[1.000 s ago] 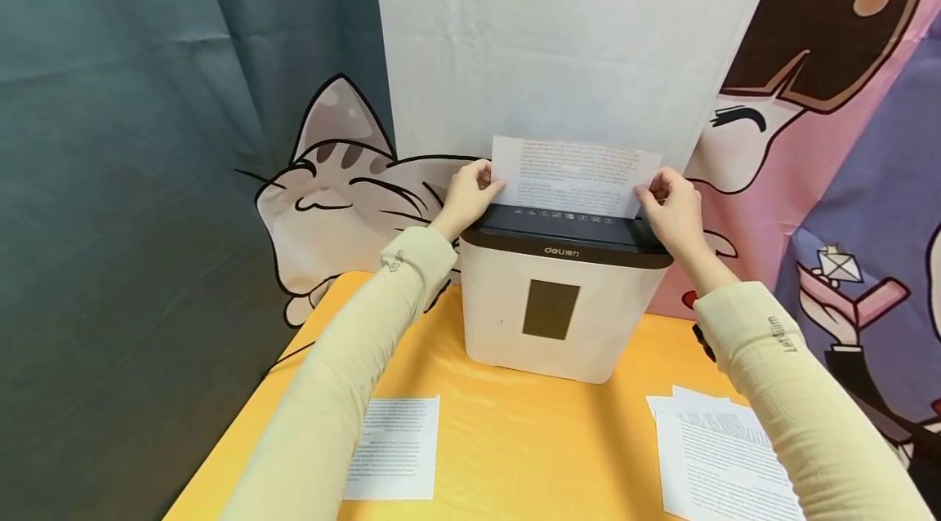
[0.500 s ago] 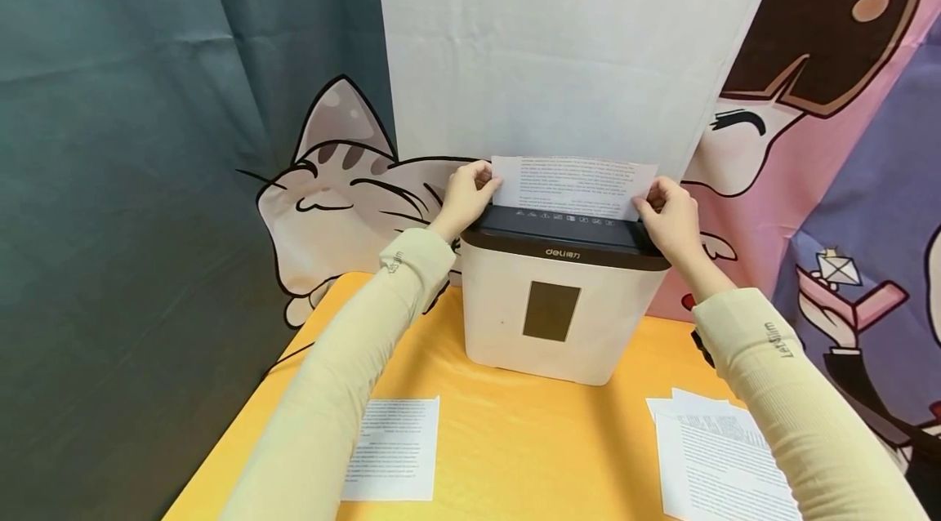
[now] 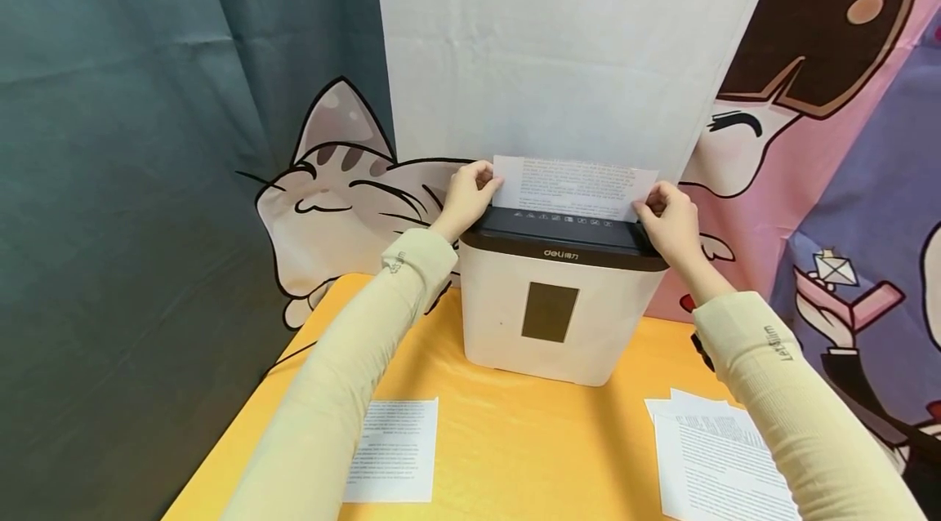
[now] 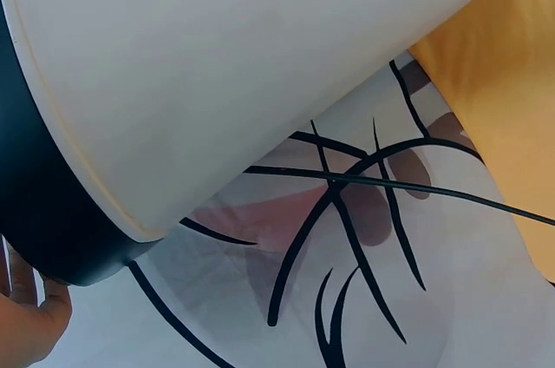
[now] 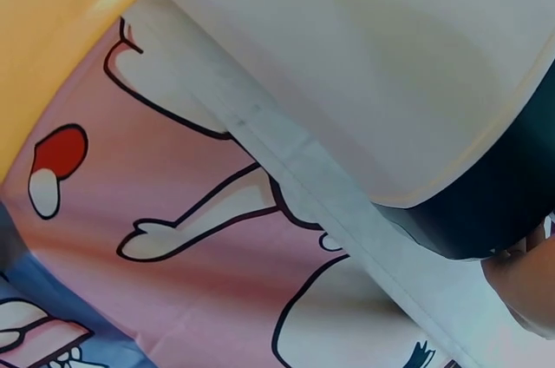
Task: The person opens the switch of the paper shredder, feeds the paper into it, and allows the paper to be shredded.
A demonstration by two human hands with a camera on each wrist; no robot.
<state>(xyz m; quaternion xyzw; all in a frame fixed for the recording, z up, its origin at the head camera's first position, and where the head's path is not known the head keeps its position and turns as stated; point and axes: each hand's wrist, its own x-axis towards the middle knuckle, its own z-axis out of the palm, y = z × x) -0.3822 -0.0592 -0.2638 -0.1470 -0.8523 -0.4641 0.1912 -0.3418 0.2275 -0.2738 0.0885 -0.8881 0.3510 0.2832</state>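
Observation:
A printed sheet of paper (image 3: 577, 188) stands upright in the slot on top of a white paper shredder (image 3: 488, 317) with a dark lid. My left hand (image 3: 469, 193) pinches the sheet's left edge between thumb and fingers, just above the lid. On the opposite side my right hand (image 3: 671, 219) pinches the right edge, low by the lid. The sheet's lower part is hidden inside the shredder. In the left wrist view only some fingers (image 4: 35, 320) show beside the dark lid; the right wrist view catches part of the right hand (image 5: 527, 285) at the lid's end.
On the yellow table (image 3: 515, 456) a printed sheet (image 3: 397, 451) lies at front left, partly under the left sleeve. Several papers (image 3: 720, 456) lie overlapped at front right. A black cord (image 4: 434, 190) runs left of the shredder. Printed curtains hang behind.
Over the second the sheet has sunk lower into the slot, most of it in the first half. My right hand has dropped slightly with it; the left has stayed nearly still.

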